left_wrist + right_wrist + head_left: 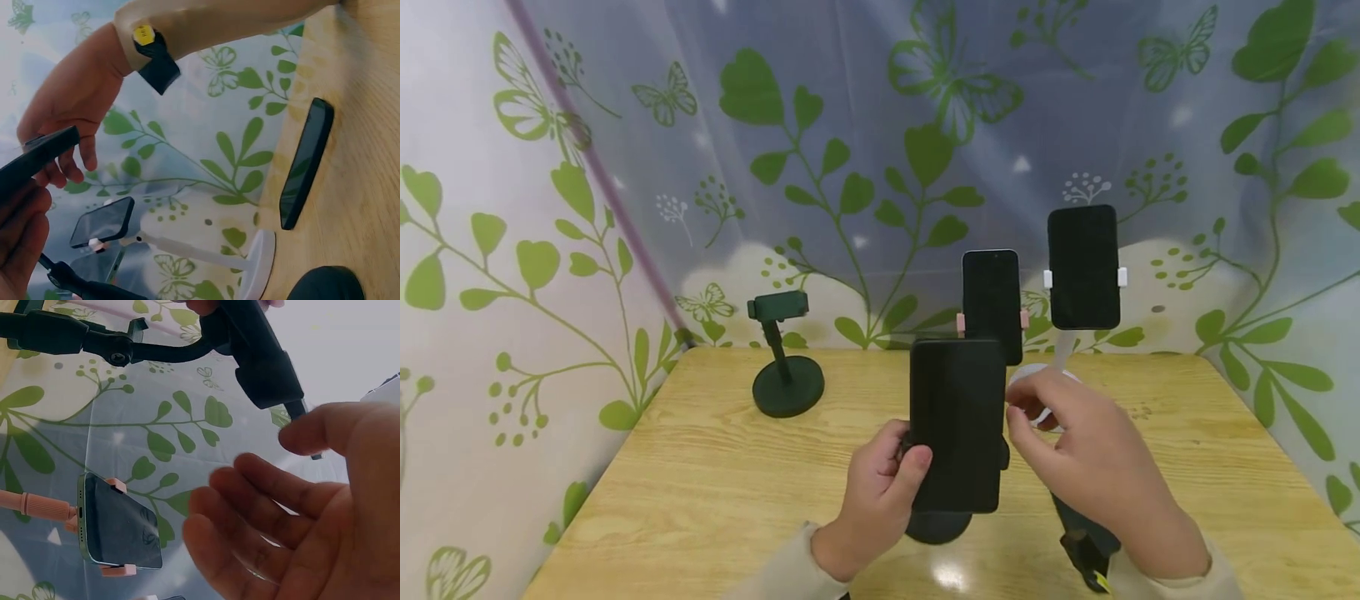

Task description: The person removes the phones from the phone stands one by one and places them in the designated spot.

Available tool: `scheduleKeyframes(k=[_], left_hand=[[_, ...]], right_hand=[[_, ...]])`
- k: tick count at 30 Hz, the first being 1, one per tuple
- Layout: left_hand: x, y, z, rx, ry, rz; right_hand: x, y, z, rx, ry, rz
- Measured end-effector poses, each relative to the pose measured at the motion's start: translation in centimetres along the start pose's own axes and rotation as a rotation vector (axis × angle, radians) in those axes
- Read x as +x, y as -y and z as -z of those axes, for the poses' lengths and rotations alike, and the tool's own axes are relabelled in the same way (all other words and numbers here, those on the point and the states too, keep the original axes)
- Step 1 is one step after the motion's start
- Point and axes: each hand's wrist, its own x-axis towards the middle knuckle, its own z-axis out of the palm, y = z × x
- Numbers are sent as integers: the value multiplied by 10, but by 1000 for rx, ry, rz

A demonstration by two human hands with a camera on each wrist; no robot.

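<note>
Black gleams on the phone [958, 408], dark green on the stand [788, 387], pink clips [1025, 319], white clips [1122, 277], yellow wood-grain table [715, 483], blue-grey curtain [865, 108] bursting with green leaf-and-butterfly print!

On the desk [685, 492], the front phone [958, 417] is held in its stand [940, 529], with the left hand [883, 483] at its left edge and the right hand [1090, 458] just right. Behind it, the middle phone [991, 292] is mounted; farther right, the rear phone [1084, 267]. The flat phone [307, 164] is laid below the right hand. At rear left, a spare stand [787, 390] is placed.
</note>
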Motion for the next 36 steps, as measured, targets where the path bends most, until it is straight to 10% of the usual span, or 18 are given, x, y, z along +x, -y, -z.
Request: scheduleKeyframes(k=[9,22,36], left_hand=[[4,0,10,69,96,27],[39,-16,60,498,455,32],[51,-30,58,479,595,133]], right_hand=[[-2,0,-1,-53,89,-25],[-7,-1,-3,7,214,60],[-5,0,-6,63,294,81]])
